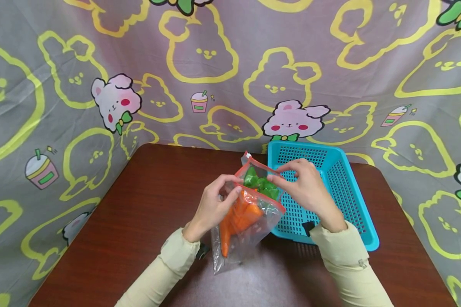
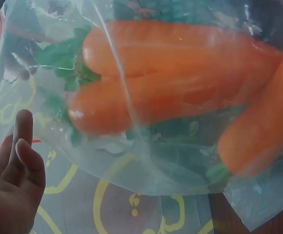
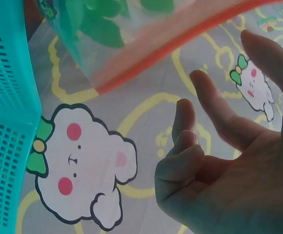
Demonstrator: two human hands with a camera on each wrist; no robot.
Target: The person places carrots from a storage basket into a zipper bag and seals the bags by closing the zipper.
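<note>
A clear zip bag (image 1: 253, 243) with a red-orange rim stands tilted over the table, its mouth spread apart. Inside are several orange carrots (image 1: 238, 219), their green leafy tops (image 1: 266, 187) up at the opening. My left hand (image 1: 211, 207) pinches the bag's rim on the left side between thumb and fingers. Through the plastic, the left wrist view shows the carrots (image 2: 156, 97) close up. At the right of the mouth is my right hand (image 1: 309, 189), thumb and index finger apart. Nothing is between those fingers (image 3: 214, 105) in the right wrist view.
A blue perforated plastic basket (image 1: 355, 200) stands on the right of the brown table (image 1: 150, 217), behind and under my right hand. A grey cloth (image 1: 223, 55) with yellow bear outlines hangs around the table's back and sides. The bag's white slider (image 1: 248, 155) sits at its far corner.
</note>
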